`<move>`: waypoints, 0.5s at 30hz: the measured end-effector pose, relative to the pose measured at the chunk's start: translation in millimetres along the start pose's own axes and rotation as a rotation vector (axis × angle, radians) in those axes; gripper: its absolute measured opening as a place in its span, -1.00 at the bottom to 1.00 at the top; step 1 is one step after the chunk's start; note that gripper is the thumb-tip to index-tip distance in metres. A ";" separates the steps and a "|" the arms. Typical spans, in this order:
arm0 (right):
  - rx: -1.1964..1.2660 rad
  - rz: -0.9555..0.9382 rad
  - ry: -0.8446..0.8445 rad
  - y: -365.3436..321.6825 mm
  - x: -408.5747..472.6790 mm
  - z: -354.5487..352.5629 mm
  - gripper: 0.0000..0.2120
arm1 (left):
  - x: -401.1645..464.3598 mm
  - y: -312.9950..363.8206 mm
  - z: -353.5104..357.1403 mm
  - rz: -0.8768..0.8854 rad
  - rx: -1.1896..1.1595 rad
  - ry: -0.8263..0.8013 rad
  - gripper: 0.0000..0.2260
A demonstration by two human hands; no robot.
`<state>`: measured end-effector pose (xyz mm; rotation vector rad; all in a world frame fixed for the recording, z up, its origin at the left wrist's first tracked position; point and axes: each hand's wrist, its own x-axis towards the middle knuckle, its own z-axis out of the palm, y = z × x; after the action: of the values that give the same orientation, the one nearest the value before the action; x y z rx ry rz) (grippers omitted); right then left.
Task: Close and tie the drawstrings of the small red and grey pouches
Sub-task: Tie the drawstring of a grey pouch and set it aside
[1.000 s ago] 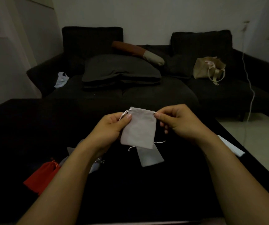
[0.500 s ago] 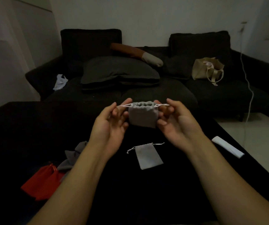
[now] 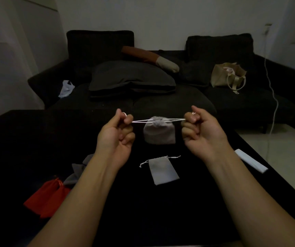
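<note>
A dark sofa stands behind the black table. Above the table, left hand and right hand are both fisted, each pinching one end of the white drawstrings, which run taut between them. The grey pouch hangs midway between the hands, mouth cinched. A second grey pouch lies flat below it, mouth open. Red pouches lie at the table's left.

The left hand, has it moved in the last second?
Yes. The left hand has pulled outward to the left, away from the held grey pouch, drawing the white drawstring taut. It was pinching the pouch's top corner before.
</note>
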<state>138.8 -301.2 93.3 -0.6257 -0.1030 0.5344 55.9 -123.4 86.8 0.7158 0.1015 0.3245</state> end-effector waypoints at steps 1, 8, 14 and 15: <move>-0.026 -0.016 0.021 -2.2 1.1 0.0 -0.65 | 1.6 0.9 -1.9 0.016 0.002 0.020 -0.72; -0.196 -0.029 0.014 11.1 1.7 1.6 -0.63 | 4.0 -4.4 -3.3 0.053 0.035 0.059 -0.74; -0.348 -0.148 -0.025 6.9 -1.1 9.7 -0.67 | 5.9 -4.4 3.2 0.153 0.112 0.044 -0.75; -0.412 -0.149 -0.064 10.1 -3.4 11.4 -0.71 | 5.2 -6.5 3.5 0.175 0.184 0.013 -0.77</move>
<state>128.5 -290.0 96.9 -0.9941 -0.3233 0.3899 63.2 -128.5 85.3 0.9074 0.0819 0.4915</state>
